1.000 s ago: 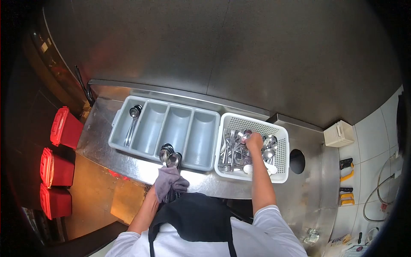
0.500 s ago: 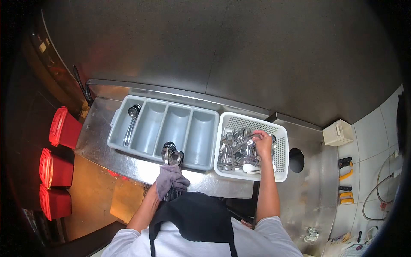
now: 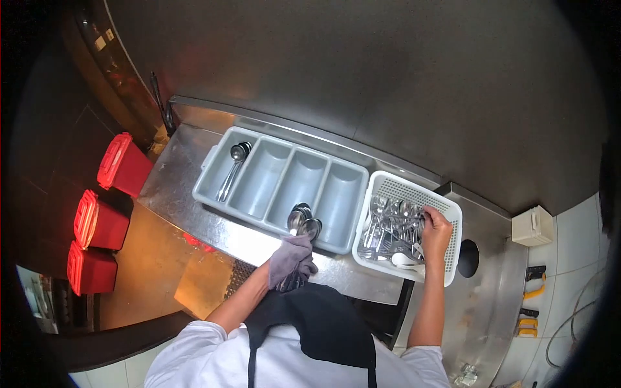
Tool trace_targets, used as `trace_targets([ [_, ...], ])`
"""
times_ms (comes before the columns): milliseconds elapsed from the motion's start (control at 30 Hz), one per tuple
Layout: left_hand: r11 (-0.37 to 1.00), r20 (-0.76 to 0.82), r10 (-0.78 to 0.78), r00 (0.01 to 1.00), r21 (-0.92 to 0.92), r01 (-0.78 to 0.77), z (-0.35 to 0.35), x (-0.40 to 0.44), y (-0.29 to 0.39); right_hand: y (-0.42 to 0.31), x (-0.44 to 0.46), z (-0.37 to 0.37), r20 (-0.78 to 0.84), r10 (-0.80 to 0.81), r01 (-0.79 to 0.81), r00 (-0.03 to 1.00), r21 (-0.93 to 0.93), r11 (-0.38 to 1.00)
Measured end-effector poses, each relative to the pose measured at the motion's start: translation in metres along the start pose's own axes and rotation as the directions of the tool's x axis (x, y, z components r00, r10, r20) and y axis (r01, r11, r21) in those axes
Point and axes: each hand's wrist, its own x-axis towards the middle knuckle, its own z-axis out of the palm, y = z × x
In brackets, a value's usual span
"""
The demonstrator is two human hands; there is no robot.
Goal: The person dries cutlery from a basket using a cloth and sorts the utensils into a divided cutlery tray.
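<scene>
My left hand (image 3: 274,271) is closed around a bunch of metal spoons (image 3: 299,222), with a purple-grey cloth (image 3: 290,256) wrapped about their handles and hiding most of the fingers. The spoon bowls stick out over the near edge of a grey cutlery tray (image 3: 253,227). My right hand (image 3: 437,231) reaches into the right side of a white plastic basket (image 3: 366,249), fingers pinched at the cutlery; what they grip is hidden. Jumbled metal forks and spoons (image 3: 391,233) fill the basket, along with a white spoon (image 3: 402,260). A few spoons (image 3: 237,158) lie in the tray's leftmost compartment.
Tray and basket stand on a steel counter (image 3: 174,165) against a dark wall. Right of the basket is a round dark hole (image 3: 468,258). A cream container (image 3: 533,226) sits at the far right. Red lidded bins (image 3: 125,165) stand at the left.
The head view has turned, so tray and basket appear farther right. My right hand's fingers have drawn together over the cutlery in the basket. My left hand still holds the spoons in the cloth.
</scene>
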Motion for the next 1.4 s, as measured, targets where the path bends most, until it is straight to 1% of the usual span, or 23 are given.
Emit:
trace_targets([
  [67,0.996,-0.054,0.000,0.999,-0.092,-0.005,0.009,0.002,-0.002,0.006,-0.001,-0.001,0.054,0.019,-0.017,0.998,-0.033,0.999],
  [100,0.995,-0.057,-0.035,0.998,-0.094,0.030,0.009,0.005,-0.001,0.005,-0.002,-0.002,0.014,0.012,-0.011,1.000,-0.058,0.998],
  [200,0.984,-0.088,-0.143,0.986,-0.117,0.132,-0.005,0.013,-0.003,-0.003,-0.002,-0.020,-0.063,0.200,-0.186,0.978,0.172,0.967],
  [300,0.982,-0.079,-0.155,0.985,-0.117,0.146,-0.019,0.018,-0.003,-0.022,0.002,-0.036,0.003,0.245,-0.225,0.969,0.414,0.882],
  [367,0.999,-0.132,-0.048,0.990,0.019,0.051,-0.001,0.011,-0.005,-0.047,0.008,-0.049,0.091,0.278,-0.286,0.956,0.497,0.819],
  [400,0.996,-0.151,0.008,0.988,0.088,0.005,0.005,0.008,-0.006,-0.063,0.007,-0.050,0.178,0.270,-0.323,0.946,0.515,0.794],
  [500,0.994,-0.034,-0.093,0.995,-0.058,0.091,-0.014,0.020,-0.006,-0.104,0.001,-0.033,0.387,0.169,-0.386,0.906,0.598,0.703],
  [533,0.997,-0.051,-0.036,0.998,0.060,0.039,-0.007,0.017,-0.007,-0.116,-0.002,-0.020,0.422,0.097,-0.377,0.901,0.655,0.654],
  [600,0.954,-0.064,0.083,0.994,0.295,-0.061,0.012,0.008,-0.007,-0.143,-0.001,0.000,0.612,0.057,-0.485,0.789,0.563,0.669],
  [700,0.956,-0.017,-0.124,0.992,0.265,0.124,0.012,0.004,0.014,-0.151,-0.007,0.058,0.700,-0.051,-0.503,0.712,0.560,0.658],
  [767,0.976,0.054,-0.137,0.989,0.177,0.125,-0.008,0.011,0.006,-0.160,-0.008,0.081,0.754,-0.091,-0.541,0.650,0.544,0.642],
  [833,0.991,0.099,-0.095,0.990,0.100,0.085,-0.012,0.007,0.002,-0.169,-0.009,0.088,0.761,-0.138,-0.529,0.634,0.557,0.640],
  [900,0.992,0.142,-0.063,0.988,0.122,0.046,-0.011,0.004,0.002,-0.180,-0.010,0.091,0.780,-0.172,-0.528,0.601,0.549,0.648],
  [933,0.991,0.160,-0.048,0.986,0.133,0.027,-0.007,-0.001,0.003,-0.183,-0.011,0.094,0.733,-0.233,-0.393,0.638,0.571,0.721],
  [967,0.994,0.091,-0.088,0.992,0.065,0.082,-0.002,-0.006,0.005,-0.187,-0.013,0.098,0.683,-0.302,-0.249,0.665,0.583,0.773],
  [1033,0.995,0.088,0.097,0.991,0.009,-0.098,-0.001,-0.007,0.000,-0.200,-0.013,0.095,0.583,-0.452,0.108,0.676,0.527,0.843],
  [1067,0.982,0.084,0.189,0.978,-0.015,-0.189,-0.001,-0.008,-0.001,-0.202,-0.015,0.097,0.571,-0.451,0.109,0.686,0.533,0.839],
  [1100,0.986,0.169,0.101,0.980,-0.150,-0.076,-0.022,-0.001,-0.003,-0.204,-0.019,0.099,0.557,-0.451,0.109,0.698,0.540,0.835],
  [1167,0.983,0.163,0.085,0.983,-0.172,-0.056,-0.027,-0.008,-0.002,-0.207,-0.028,0.104,0.529,-0.412,0.074,0.742,0.545,0.835],
  [1267,0.981,0.088,0.194,0.977,0.012,-0.195,-0.007,-0.029,0.005,-0.214,-0.041,0.106,0.386,-0.446,0.160,0.808,0.583,0.796],
  [1300,0.959,0.062,0.254,0.965,0.113,-0.260,0.006,-0.039,0.007,-0.218,-0.044,0.106,0.411,-0.406,0.068,0.817,0.630,0.774],
  [1367,0.961,0.027,0.273,0.962,0.043,-0.274,0.027,-0.051,0.008,-0.230,-0.049,0.105,0.464,-0.328,-0.115,0.823,0.702,0.703],
  [1400,0.959,0.012,0.283,0.959,0.010,-0.283,0.033,-0.055,0.009,-0.234,-0.052,0.109,0.425,-0.393,-0.047,0.815,0.725,0.687],
])
